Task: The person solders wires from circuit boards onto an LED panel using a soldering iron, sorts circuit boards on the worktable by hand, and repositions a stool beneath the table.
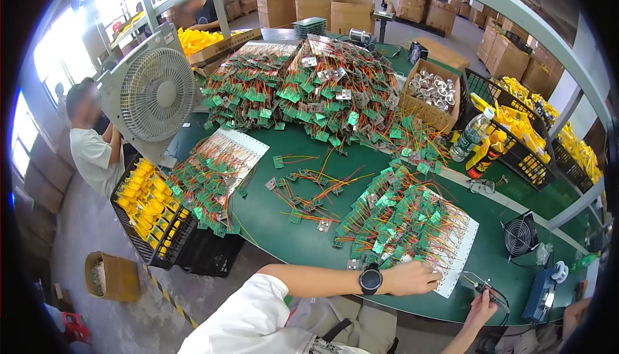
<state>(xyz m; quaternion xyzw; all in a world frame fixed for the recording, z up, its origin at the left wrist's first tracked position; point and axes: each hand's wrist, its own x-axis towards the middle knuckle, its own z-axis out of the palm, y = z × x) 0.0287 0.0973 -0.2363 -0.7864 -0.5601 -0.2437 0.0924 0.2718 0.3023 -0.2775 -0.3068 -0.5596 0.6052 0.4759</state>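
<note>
My left hand (412, 278), with a black watch (370, 279) on its wrist, rests at the near edge of a white board (456, 251). Its fingers are pressed together over the wire ends there; what they pinch is too small to make out. Many small green circuit boards (393, 225) with red and orange wires lie across the white board. Over to the right, my right hand (479, 309) grips a soldering iron (491, 295) by its dark handle. The iron's tip points left, toward the board's lower right corner.
A large heap of wired circuit boards (322, 89) fills the back of the green table (271, 206). Another loaded white board (248, 151) lies left, beside a fan (158, 93). Bottles (474, 135), a small black fan (519, 235) and a blue device (543, 295) stand right.
</note>
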